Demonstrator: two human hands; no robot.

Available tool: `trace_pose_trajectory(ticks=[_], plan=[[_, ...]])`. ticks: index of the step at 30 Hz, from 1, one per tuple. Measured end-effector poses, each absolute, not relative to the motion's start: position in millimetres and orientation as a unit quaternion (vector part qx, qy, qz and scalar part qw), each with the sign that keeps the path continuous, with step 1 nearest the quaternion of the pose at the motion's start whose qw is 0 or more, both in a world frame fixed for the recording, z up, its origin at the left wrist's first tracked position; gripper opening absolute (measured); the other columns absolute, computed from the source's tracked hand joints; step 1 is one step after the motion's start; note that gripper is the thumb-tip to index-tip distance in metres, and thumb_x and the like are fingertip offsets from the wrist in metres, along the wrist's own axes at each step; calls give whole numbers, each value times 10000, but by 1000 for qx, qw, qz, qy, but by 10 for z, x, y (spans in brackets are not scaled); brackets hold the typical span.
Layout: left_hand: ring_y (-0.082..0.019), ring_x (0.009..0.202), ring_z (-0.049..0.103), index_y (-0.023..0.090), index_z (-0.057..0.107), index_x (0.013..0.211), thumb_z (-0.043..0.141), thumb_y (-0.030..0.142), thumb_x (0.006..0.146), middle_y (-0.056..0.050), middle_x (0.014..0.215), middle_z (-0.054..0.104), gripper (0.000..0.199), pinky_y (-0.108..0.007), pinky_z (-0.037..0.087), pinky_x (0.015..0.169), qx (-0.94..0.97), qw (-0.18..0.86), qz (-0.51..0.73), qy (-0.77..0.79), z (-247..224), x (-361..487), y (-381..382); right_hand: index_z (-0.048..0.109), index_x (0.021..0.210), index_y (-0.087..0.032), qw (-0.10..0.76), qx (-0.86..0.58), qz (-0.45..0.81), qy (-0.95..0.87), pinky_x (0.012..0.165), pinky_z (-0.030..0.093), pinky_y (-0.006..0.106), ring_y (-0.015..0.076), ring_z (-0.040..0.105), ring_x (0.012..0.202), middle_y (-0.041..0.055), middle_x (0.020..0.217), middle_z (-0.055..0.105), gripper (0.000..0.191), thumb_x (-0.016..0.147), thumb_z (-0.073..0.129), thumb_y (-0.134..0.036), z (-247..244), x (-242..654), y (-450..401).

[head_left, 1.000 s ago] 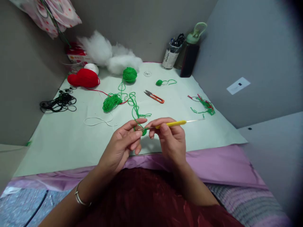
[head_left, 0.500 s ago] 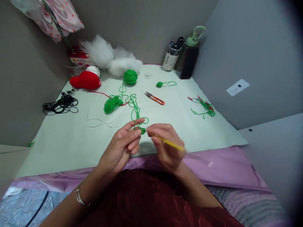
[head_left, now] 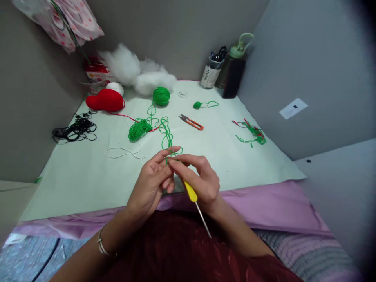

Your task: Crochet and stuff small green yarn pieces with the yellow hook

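Observation:
My left hand [head_left: 152,178] pinches a small green yarn piece, now mostly hidden behind the fingers, with green yarn [head_left: 167,133] running over the raised index finger. Against it is my right hand [head_left: 199,178], closed round a crochet hook with a yellow handle [head_left: 190,192]; its metal shaft points down toward the dark red clothing. Fingertips of both hands meet at the work. Ahead lie a loose green skein [head_left: 140,129], a green yarn ball [head_left: 161,96] and orange-handled snips [head_left: 191,122].
Red yarn [head_left: 105,100], black cord [head_left: 75,130] and white stuffing [head_left: 152,78] lie left and back. A small green piece [head_left: 197,105], yarn scraps [head_left: 255,134], a pen cup [head_left: 210,73], a bottle [head_left: 237,51] and a dark phone [head_left: 234,78] are to the right.
My right hand has moved left against my left fingertips. The hook has swung from slanting right to pointing steeply down, and the green piece is now mostly covered.

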State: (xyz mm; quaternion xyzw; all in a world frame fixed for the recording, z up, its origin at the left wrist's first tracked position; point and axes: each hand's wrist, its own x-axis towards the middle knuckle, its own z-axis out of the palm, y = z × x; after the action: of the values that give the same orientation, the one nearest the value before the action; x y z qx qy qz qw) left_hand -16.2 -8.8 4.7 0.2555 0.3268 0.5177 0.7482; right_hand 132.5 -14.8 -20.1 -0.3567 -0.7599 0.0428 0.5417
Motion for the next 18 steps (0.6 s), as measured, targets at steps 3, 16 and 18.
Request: trace_pose_trajectory(ticks=[3, 16, 18], plan=[[11, 442, 265, 118, 787, 1108, 869, 167, 772, 90, 625, 429, 349, -72, 352, 378, 192, 791, 489, 313, 60, -210, -50, 749, 1229, -248, 576, -361, 104, -725, 853, 620, 339, 184, 718, 1006, 72, 1118, 755, 324, 972, 641, -84, -173, 1377, -123], [-11, 502, 440, 217, 801, 1100, 820, 230, 845, 28, 828, 594, 256, -151, 499, 492, 341, 706, 514, 347, 27, -169, -100, 802, 1047, -272, 635, -323, 393, -582, 670, 574, 286, 115, 660, 723, 22, 978, 754, 182, 1012, 629, -229, -87, 1339, -75], [-21, 517, 463, 226, 802, 1108, 823, 232, 841, 22, 842, 598, 268, -163, 507, 506, 359, 691, 516, 358, 21, -186, -89, 803, 1031, -262, 626, -323, 396, -589, 677, 580, 294, 125, 670, 739, 27, 965, 758, 159, 1002, 647, -252, -88, 1360, -71]])
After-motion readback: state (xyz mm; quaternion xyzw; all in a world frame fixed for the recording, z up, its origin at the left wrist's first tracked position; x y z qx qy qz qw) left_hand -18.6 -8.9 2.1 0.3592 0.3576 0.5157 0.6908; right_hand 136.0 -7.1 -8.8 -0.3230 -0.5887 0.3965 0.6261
